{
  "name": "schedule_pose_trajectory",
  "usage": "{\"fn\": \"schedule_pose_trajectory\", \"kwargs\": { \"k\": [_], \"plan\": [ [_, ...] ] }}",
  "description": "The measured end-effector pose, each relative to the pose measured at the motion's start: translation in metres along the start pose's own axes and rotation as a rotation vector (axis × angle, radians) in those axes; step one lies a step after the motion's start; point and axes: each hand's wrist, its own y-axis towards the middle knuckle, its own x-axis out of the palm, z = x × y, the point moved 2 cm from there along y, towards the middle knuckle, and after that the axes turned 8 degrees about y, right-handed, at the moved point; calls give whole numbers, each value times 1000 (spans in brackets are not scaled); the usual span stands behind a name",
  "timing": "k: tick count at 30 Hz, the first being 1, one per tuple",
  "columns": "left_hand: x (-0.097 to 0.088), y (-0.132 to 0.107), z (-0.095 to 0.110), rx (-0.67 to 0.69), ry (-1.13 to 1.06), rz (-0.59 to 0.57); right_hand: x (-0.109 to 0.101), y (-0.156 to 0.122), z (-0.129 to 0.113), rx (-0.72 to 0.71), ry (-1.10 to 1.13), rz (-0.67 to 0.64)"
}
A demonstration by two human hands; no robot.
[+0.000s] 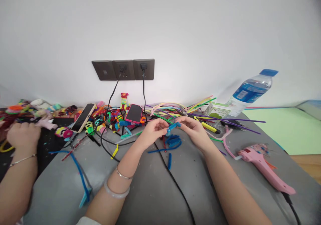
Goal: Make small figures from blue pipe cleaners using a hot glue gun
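Blue fuzzy stem (173, 126), short, held above the middle of a grey table (150, 188), between the two bare hands of the person wearing the camera. Below it on the tabletop lies a coiled blue stem (173, 140), its loose end extending to the left; a short blue piece (170, 160) lies nearer the viewer. A black cable (175, 180) passes beneath the working area to the near edge, crossing the coil's loose end. Beyond the hands, a spread of coloured stems (173, 108) lies along the wall, with a yellow-and-black tool (208, 126) just behind the right hand. Right side: a green-and-white box (217, 110), a blue-capped bottle (253, 93) and a pink glue gun (265, 168), the last well apart from the hands. Left side: a pink-edged phone (134, 113), a second phone (84, 117), a small fuzzy figure (123, 102) and a long bent blue stem (80, 168). A co-worker's hand (23, 136) rests at the far left. Left hand (152, 133): thumb and forefinger pinched together on the stem's left end. Right hand (193, 130): thumb and forefinger likewise closed on the other end, the remaining fingers curled. Blue nails against blue fibre obscure the exact contact points.
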Motion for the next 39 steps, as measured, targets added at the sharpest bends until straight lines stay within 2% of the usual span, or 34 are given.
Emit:
{"fn": "schedule_pose_trajectory", "kwargs": {
  "k": [9, 15, 21, 26, 33, 39],
  "plan": [
    [-1, 0, 1, 108, 114, -44, 1, 0, 0, -5, -14, -5],
    [-4, 0, 2, 120, 179, 63, 0, 0, 4, 2, -88, 4],
    [-7, 3, -1, 122, -1, 92, 1, -1, 3, 17, -200, -31],
    [-1, 4, -3, 80, -143, 112, 6, -3, 4, 18, -219, -75],
    [2, 4, -2, 79, -188, 108, 9, -4, -1, -49, -347, -176],
    [-2, 7, -7, 26, -229, 176, -2, -6, 6, -22, -443, -382]
  ]
}}
